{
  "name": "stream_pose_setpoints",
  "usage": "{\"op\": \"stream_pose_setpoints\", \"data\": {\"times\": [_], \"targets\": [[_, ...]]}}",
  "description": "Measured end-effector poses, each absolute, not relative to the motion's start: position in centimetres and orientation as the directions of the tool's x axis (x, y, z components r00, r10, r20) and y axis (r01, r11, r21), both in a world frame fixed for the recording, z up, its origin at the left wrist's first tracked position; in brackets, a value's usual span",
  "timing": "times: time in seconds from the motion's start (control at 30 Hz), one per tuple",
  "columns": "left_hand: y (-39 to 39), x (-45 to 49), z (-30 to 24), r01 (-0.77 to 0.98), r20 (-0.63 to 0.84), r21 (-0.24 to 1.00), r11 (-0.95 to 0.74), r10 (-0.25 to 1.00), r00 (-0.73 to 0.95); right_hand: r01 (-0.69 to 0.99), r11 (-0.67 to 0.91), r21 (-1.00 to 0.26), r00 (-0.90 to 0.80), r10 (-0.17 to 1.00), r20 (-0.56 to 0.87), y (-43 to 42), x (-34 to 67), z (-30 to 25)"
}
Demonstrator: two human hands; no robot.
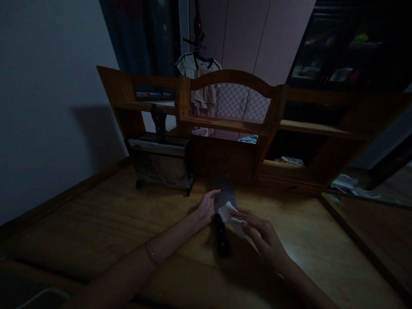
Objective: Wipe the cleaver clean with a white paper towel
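Observation:
A cleaver (pixel 225 189) with a broad grey blade and a black riveted handle is in front of me, its handle toward me and the blade pointing away. My left hand (pixel 207 208) grips the blade from its left side near the handle, thumb on the upper face and other fingers partly hidden. My right hand (pixel 262 231) pinches a crumpled white tissue (pixel 229 211), pressed on the blade where it meets the handle. Whether the cleaver rests on the wooden desk (pixel 167 214) or is slightly raised, I cannot tell.
A knife holder (pixel 161 165) with a black-handled knife (pixel 159 122) in it stands at the back left. Behind the desk rises a wooden shelf frame (pixel 230 124). A wall (pixel 58 107) bounds the left side. Clothes (pixel 202 77) hang beyond the shelf. The room is dim.

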State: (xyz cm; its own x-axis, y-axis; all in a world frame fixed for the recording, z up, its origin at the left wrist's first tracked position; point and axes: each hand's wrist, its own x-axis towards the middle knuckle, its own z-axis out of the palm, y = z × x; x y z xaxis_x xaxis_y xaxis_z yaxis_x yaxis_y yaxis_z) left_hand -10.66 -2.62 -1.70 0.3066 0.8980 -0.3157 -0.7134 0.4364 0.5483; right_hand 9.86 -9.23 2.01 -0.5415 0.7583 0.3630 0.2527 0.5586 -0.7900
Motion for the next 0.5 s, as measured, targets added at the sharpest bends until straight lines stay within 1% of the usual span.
{"op": "stream_pose_setpoints", "data": {"times": [0.07, 0.2, 0.33, 0.5], "targets": [[-2.7, -10.7, -1.5, -0.705, -0.338, 0.534, 0.466, 0.882, 0.328, 0.293, 0.586, -0.755, -0.614, 0.721, 0.321, -9.5, 9.3, 1.8], [-2.7, -10.8, -1.5, -0.700, -0.363, 0.529, 0.480, 0.874, 0.324, 0.331, 0.615, -0.715, -0.752, 0.630, 0.193, -10.1, 8.3, 1.7], [-2.5, -10.9, -1.7, -0.681, -0.380, 0.552, 0.481, 0.872, 0.308, 0.324, 0.600, -0.731, -0.790, 0.597, 0.140, -10.4, 8.0, 2.0], [-2.4, -10.8, -1.9, -0.685, -0.336, 0.576, 0.447, 0.893, 0.299, 0.295, 0.587, -0.754, -0.805, 0.577, 0.134, -10.4, 8.2, 2.4]]}}
